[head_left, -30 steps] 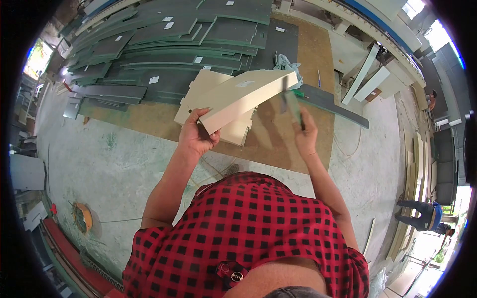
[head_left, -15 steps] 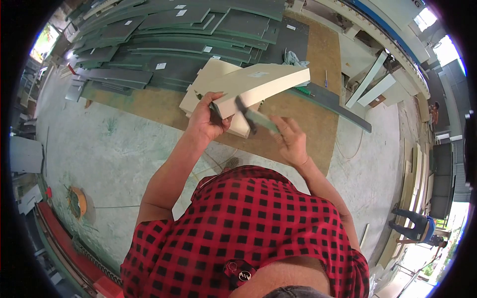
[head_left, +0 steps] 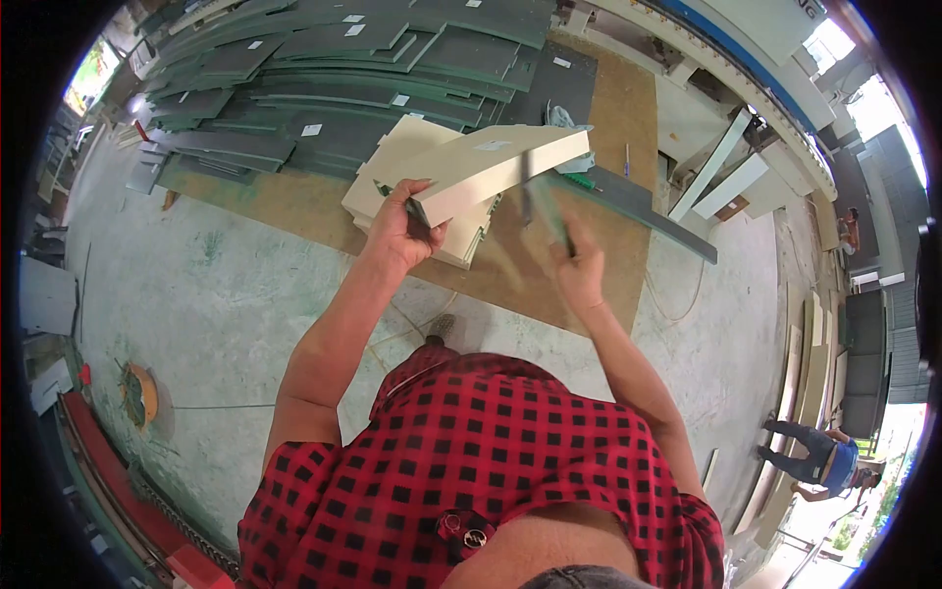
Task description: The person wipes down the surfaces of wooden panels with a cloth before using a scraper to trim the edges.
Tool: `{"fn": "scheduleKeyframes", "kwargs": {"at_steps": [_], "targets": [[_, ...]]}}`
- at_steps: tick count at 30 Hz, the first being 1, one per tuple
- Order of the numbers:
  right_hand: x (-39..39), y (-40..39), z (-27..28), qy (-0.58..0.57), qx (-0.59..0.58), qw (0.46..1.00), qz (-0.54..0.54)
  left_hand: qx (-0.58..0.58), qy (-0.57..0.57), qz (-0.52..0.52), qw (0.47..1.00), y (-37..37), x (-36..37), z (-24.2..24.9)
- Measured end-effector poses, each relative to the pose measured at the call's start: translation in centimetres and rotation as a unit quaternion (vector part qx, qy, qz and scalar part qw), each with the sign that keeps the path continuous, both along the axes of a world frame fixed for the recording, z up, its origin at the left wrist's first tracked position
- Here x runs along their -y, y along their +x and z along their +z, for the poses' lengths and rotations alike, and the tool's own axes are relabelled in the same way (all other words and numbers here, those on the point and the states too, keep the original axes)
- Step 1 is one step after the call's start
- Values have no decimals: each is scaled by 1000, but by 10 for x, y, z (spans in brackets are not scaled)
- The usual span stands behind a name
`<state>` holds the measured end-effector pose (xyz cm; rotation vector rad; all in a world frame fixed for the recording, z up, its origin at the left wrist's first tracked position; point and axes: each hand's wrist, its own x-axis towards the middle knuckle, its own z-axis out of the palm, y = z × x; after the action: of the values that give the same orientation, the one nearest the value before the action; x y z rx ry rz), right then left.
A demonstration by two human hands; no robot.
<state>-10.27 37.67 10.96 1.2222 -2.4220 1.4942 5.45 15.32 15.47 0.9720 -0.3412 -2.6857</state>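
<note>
Panel (head_left: 477, 169), cream, smooth, angular — clasped by left hand (head_left: 400, 236), blurred hammer (head_left: 526, 188) in right hand (head_left: 580, 263)

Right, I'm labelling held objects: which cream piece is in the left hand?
The uppermost cream piece, bearing a pale label: the left hand grips its near end. The other cream pieces lie beneath, ungripped.

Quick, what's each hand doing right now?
Left hand: closed on one end of a long cream-coloured panel.
Right hand: closed around a blurred, dark-headed tool with a greenish handle.
</note>
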Motion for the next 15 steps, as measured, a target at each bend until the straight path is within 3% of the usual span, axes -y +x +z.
{"fn": "scheduleKeyframes", "kwargs": {"at_steps": [4,6,9,12,15], "targets": [[3,44,28,32,2,997,75,6,-17,-11,1000,2,-3,1],[6,52,28,9,-107,984,138,31,-46,-1,998,1,-5,5],[8,54,32,15,-63,988,141,23,-64,-10,998,4,-1,6],[6,38,21,46,-15,997,56,10,-28,-30,999,6,14,-4],[5,-2,-14,-11,-38,998,-47,9,-13,-60,998,12,27,-7]]}}
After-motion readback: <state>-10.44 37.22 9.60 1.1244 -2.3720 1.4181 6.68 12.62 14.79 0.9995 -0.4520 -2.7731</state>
